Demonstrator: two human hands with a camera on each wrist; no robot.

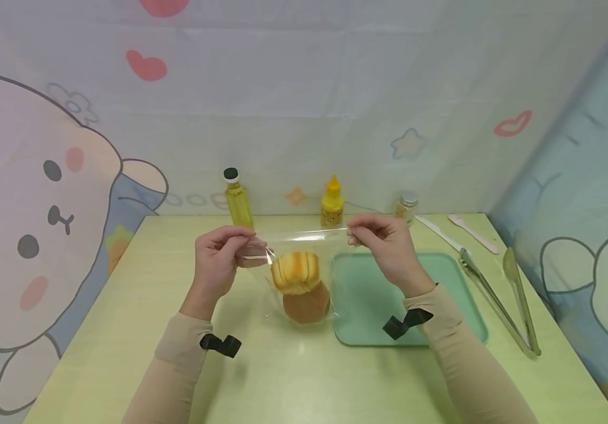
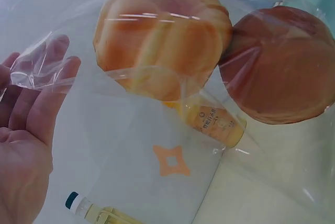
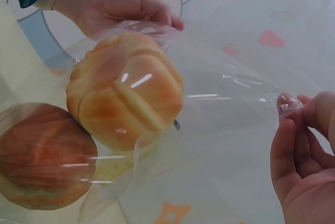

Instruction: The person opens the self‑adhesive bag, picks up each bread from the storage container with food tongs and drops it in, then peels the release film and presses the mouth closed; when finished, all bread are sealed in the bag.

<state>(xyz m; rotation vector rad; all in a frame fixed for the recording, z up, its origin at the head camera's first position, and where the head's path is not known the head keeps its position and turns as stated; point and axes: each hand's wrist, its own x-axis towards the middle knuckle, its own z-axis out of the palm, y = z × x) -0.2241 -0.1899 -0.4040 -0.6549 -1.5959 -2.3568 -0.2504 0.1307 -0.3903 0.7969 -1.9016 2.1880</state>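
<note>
A clear plastic bag is stretched between both hands by its upper corners. My left hand pinches the left corner, and my right hand pinches the right one between thumb and fingertips. Inside the bag lie two bread rolls: a golden, grooved roll on top and a smooth, round brown bun below it. In the right wrist view the grooved roll and the brown bun sit side by side behind the film. The left wrist view shows the film gathered at the left fingers.
A green tray lies under the right forearm. Metal tongs, a white plastic knife and a pale utensil are at the right. An oil bottle, yellow squeeze bottle and small jar stand along the back.
</note>
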